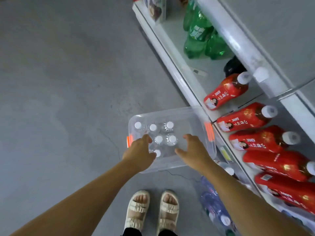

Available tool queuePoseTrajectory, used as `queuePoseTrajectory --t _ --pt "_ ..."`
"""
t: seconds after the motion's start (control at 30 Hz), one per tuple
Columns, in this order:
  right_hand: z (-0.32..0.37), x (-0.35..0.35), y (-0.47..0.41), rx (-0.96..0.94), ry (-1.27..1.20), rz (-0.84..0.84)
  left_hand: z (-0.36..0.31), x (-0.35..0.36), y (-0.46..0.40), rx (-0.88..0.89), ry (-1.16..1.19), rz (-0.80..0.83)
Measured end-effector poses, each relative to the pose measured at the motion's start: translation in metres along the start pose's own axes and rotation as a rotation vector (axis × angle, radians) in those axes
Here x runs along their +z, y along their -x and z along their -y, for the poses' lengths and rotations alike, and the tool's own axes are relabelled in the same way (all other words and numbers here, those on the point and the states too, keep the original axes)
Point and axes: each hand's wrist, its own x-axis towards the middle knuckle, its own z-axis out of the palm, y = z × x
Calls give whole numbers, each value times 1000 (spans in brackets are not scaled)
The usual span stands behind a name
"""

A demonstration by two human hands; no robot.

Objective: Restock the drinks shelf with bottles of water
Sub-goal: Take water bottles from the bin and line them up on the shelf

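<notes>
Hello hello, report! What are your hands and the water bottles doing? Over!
Both hands open, left hand and right hand over the clear bin. Water bottles upright inside, none held. Nothing blocking.

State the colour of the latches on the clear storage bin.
Orange; the latches on the clear bin show in the head view.

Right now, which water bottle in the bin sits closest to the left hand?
The water bottle nearest the bin's front edge, its white cap right beside the left hand; the other caps stand farther back.
</notes>
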Motion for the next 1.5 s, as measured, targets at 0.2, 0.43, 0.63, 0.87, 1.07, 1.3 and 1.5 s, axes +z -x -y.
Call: queuePoseTrajectory --t 0.2,0.43,0.63,0.87,1.07,1.3,1.5 --pt "-48 63 -65 41 -39 -15 17 53 -65 48 -36 -60" --pt "-87 120 -132 -5 -146 -162 29 86 -118 105 -39 -152" --pt "-103 153 -166 -124 -271 -293 34 101 -137 154 -24 -197" --pt "-105 155 -169 -203 -362 -446 39 97 -136 220 -70 -220" --pt "-103 102 -133 -88 -451 -437 24 76 -112 238 -53 -211" --pt "-64 -24 -38 -90 -692 -376 -39 26 -44 308 -50 -137" --pt "-7 -140 65 -156 -773 -320 -107 -35 32 442 -7 -32"
